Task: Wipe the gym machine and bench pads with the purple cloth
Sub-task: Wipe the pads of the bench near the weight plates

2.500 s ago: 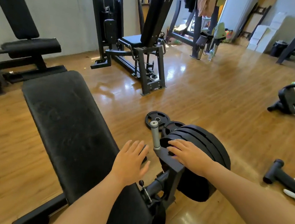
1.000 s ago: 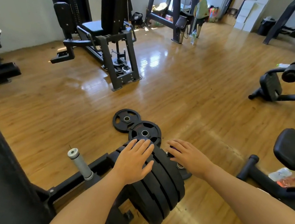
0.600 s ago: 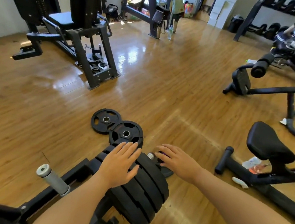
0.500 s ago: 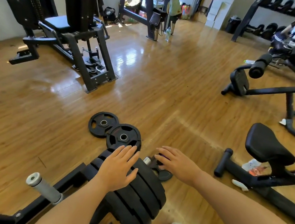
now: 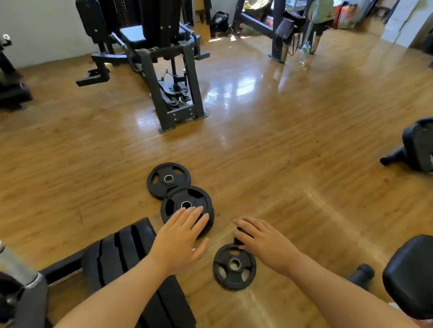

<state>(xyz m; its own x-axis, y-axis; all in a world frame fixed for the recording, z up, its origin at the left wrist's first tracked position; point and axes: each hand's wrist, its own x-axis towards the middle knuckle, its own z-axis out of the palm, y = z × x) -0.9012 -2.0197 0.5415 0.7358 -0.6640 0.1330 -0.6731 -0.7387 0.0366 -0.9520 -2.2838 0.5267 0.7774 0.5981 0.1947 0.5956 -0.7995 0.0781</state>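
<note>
1. Purple cloth (image 5: 242, 232): only a small dark-purple patch shows, tucked under the fingers of the right hand (image 5: 264, 242), low over the floor just beyond a small plate. The rest is hidden by the hand.
2. Right hand: palm down, fingers curved over the cloth and gripping it; forearm reaches in from the near right.
3. Left hand (image 5: 181, 238): flat, fingers straight and together, holding nothing; it hovers over the far end of the loaded plates, fingertips overlapping a floor plate in view. Whether it touches anything cannot be told.
4. Stack of large black rubber weight plates (image 5: 125, 251): stood on edge, side by side, on a black steel machine frame (image 5: 31, 302) at near left, with a grey knurled sleeve (image 5: 8, 262) jutting up-left.
5. Small black weight plate with three slots (image 5: 234, 267): flat on the floor, just near of the right hand.
6. Two more black slotted plates (image 5: 168, 180), overlapping, flat on the floor beyond the left hand.
7. Glossy wooden plank floor (image 5: 282, 145): honey-coloured, with window glare at centre far.
8. Black seated weight-stack machine (image 5: 153, 52): far left, against a pale wall.
9. Black padded seat (image 5: 422, 276): near right edge.
10. Black roller-pad machine (image 5: 429, 143): far right.
11. Clear plastic bottle (image 5: 304, 53): far centre, beside a dark frame post.
</note>
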